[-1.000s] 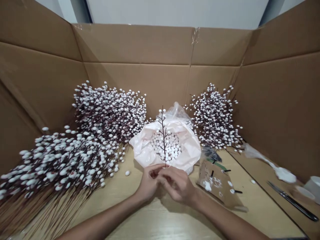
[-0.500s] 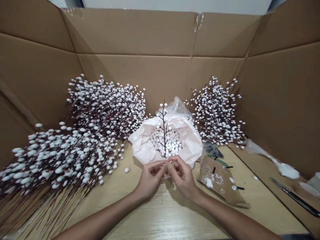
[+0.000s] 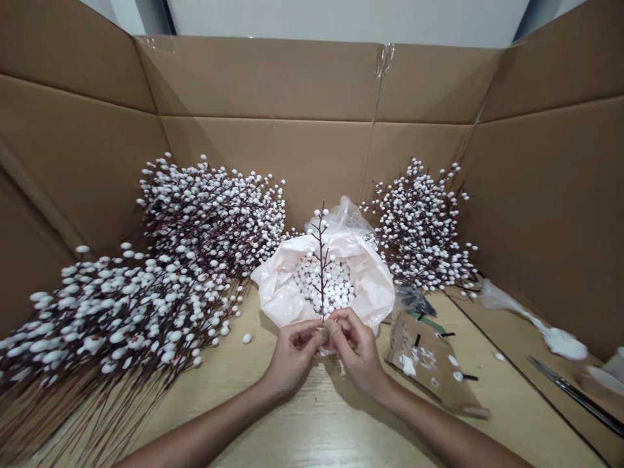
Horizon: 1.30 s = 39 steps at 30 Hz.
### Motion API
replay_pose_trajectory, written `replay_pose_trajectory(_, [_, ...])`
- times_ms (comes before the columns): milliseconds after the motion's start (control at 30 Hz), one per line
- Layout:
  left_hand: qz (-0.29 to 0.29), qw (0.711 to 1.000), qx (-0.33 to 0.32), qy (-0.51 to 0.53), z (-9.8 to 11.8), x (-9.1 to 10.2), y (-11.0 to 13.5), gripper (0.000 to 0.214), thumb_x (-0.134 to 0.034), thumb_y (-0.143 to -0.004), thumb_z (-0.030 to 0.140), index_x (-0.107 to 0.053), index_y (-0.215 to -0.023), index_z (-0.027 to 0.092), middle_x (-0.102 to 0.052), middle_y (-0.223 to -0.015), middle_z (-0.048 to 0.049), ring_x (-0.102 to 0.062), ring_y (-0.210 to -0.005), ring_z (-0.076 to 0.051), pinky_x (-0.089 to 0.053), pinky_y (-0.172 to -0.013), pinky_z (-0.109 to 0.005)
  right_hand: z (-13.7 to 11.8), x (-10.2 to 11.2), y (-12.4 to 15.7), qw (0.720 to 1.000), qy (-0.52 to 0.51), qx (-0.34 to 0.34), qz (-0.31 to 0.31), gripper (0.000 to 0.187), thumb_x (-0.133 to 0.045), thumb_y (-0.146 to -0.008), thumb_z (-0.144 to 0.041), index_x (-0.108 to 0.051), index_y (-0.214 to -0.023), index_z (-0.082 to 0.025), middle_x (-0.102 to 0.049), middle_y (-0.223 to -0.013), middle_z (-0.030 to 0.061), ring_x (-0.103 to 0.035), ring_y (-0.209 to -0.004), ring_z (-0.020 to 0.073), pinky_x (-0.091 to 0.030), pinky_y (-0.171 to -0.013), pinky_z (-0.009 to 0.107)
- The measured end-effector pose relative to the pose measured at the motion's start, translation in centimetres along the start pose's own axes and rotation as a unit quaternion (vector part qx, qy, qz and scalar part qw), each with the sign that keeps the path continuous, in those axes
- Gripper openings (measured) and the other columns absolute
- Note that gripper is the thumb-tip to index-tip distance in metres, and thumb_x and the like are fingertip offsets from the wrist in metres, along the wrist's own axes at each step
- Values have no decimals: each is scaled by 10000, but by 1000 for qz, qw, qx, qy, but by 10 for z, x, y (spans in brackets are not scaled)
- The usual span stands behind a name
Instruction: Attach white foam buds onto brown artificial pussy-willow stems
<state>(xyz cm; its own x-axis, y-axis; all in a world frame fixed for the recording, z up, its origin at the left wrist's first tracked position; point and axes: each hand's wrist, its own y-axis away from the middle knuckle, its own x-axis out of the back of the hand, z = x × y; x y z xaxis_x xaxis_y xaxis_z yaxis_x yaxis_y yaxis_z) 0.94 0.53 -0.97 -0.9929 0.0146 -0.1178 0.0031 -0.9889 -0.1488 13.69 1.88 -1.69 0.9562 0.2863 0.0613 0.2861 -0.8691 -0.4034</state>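
Observation:
Upright in front of me stands a dark brown twig (image 3: 322, 273) with a few white berries toward its top and bare side shoots lower down. My left hand (image 3: 298, 354) and my right hand (image 3: 355, 348) both pinch its lower end, thumbs and fingertips close together. The twig's foot is hidden behind the fingers. Just beyond the hands, an open pale pink plastic bag (image 3: 275, 286) holds many loose white berries (image 3: 341, 296), partly screened by the twig. One stray berry (image 3: 247, 338) lies on the table left of the bag.
Berry branches are heaped at left (image 3: 146, 305), back left (image 3: 209, 214) and back right (image 3: 419, 227). A piece of cardboard (image 3: 439, 370) with white smears lies right of my hands. Farther right are scissors (image 3: 575, 393) and a plastic bag with white paste (image 3: 563, 341). Cardboard walls (image 3: 268, 78) surround the table.
The whole view has shifted slightly, so things sit a little lower in the picture. Both hands still pinch the twig, with the fingers slightly altered around its lower end.

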Motion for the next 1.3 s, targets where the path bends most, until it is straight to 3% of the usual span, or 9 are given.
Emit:
replay_pose_trajectory(433, [-17, 1000, -14, -18, 0, 1, 1, 229, -672, -688, 278, -748, -836, 120, -736, -785, -87, -632, -713, -181, -491, -644, -232, -2, 2, -1, 1000, 10, 5, 3, 199, -453, -892, -366, -481, -841, -175, -416, -561, -58, -439, -493, 84, -377, -465, 188])
replay_pose_trajectory(667, [-50, 998, -33, -15, -1, 1, 2, 253, -671, -717, 353, -740, -783, 119, -721, -746, -80, -627, -725, -193, -483, -653, -238, 0, 4, -1, 999, 37, 28, -3, 205, -447, -895, -346, -499, -809, -167, -446, -571, -41, -440, -495, 88, -359, -461, 195])
replay_pose_trajectory(800, [-51, 997, -43, -38, -4, 2, 1, 298, -665, -731, 391, -711, -652, 107, -683, -648, -61, -584, -632, -157, -439, -578, -208, -2, 8, 0, 990, 101, 100, -7, 276, -434, -896, -310, -492, -668, -166, -475, -550, -17, -440, -482, 88, -331, -447, 199])
replay_pose_trajectory(933, [-21, 999, -31, -37, -6, 3, 1, 303, -700, -684, 407, -719, -698, 104, -700, -681, -75, -586, -634, -168, -445, -570, -220, -6, 10, 0, 957, 185, 221, -31, 268, -423, -872, -227, -539, -639, -161, -461, -498, -21, -428, -440, 83, -325, -439, 203])
replay_pose_trajectory(1067, [-32, 998, -37, -36, -3, 4, 2, 301, -687, -688, 399, -726, -723, 103, -712, -720, -90, -603, -675, -189, -467, -603, -241, -14, 9, -1, 924, 227, 309, -8, 135, -429, -821, -140, -556, -781, -163, -530, -524, -17, -442, -405, 85, -356, -420, 200])
replay_pose_trajectory(1200, [-27, 998, -30, -52, -1, 5, 2, 281, -694, -676, 384, -727, -709, 107, -696, -668, -73, -585, -635, -171, -455, -583, -232, -31, 14, 8, 898, 262, 347, 64, 209, -419, -796, -73, -539, -929, -181, -607, -594, -1, -532, -444, 114, -427, -451, 210])
replay_pose_trajectory(1300, [-13, 998, -18, -62, -3, 5, 3, 278, -702, -663, 380, -731, -721, 110, -697, -676, -71, -576, -622, -159, -448, -575, -225, -47, 29, 25, 879, 293, 371, 69, 263, -448, -784, -66, -526, -1003, -191, -623, -611, 5, -574, -461, 140, -455, -446, 230])
